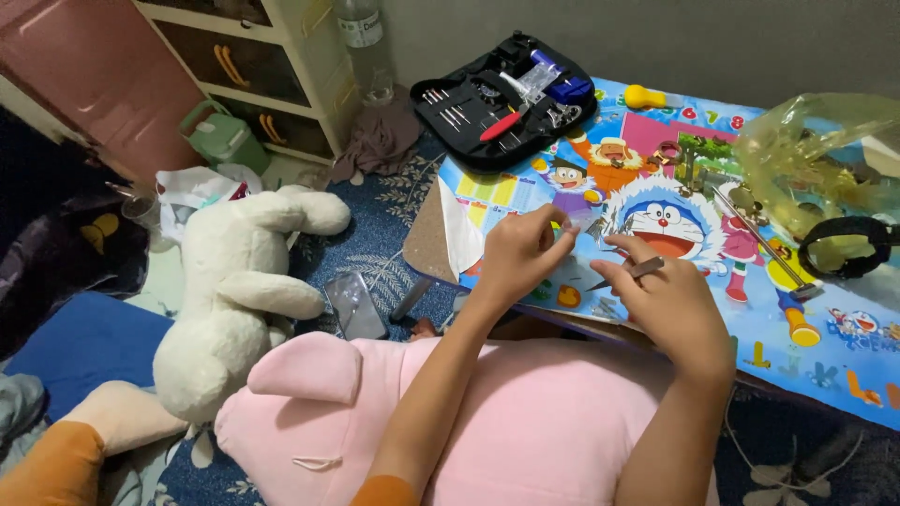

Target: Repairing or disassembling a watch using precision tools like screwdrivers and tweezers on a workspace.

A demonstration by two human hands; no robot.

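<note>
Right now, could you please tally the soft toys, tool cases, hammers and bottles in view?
Soft toys: 2, white and pink
Tool case: 1
Hammer: 1
Bottle: 1
Total: 5

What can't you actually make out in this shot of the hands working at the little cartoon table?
Head view only:
- What the left hand pinches: too small, covered by its fingers.
- The tip of the thin metal tool in the right hand: too small and blurred.
- Contents of the yellow plastic bag: blurred by the crinkled film.
- Small tools in the open black tool case: too small to tell apart.
- The clear bottle: top cut off by the edge.
</note>
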